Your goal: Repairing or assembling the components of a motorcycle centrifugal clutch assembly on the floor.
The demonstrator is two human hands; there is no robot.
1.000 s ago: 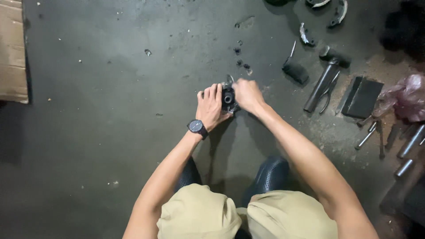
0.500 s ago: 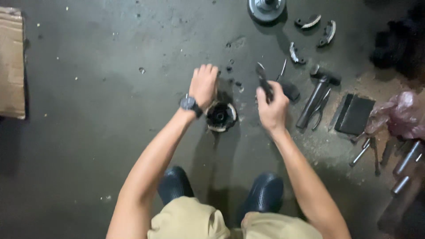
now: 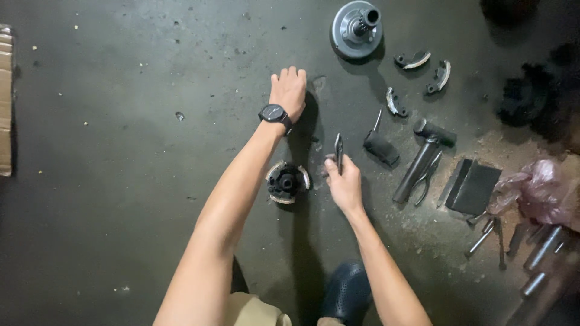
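Nearest in view, a dark shoe (image 3: 345,294) stands on the floor (image 3: 109,181) between the person's forearms. Compared with the frame half a second earlier, the left hand (image 3: 289,90) has moved off the round clutch part (image 3: 286,181) and reached further away across the floor, while the right hand (image 3: 344,184) has drawn nearer and leftward with its tool; a second ago both hands were closed together on the part. The right hand now sits just right of the clutch part, close to but not touching it, its grip pinched around a slim pair of pliers (image 3: 339,152) that stands out of the fist pointing away from the person. The clutch part lies free on the floor between the two forearms, with pale lining segments at its rim and a dark hub. The left arm extends straight outward over the left edge of the part; the left hand, with a black wristwatch (image 3: 275,114) at the wrist, lies palm down, its grip spread flat with fingers together, holding nothing, well beyond the part. To the right lie a black brush (image 3: 380,147), a hammer (image 3: 423,158), a second pair of pliers (image 3: 428,180), a dark flat pad (image 3: 474,186), a pink plastic bag (image 3: 538,190) and several metal rods (image 3: 538,247). Further out lie three curved shoe pieces (image 3: 417,59) and, farthest, a round grey drum (image 3: 357,27). A strip of cardboard (image 3: 5,99) lies at the far left edge.
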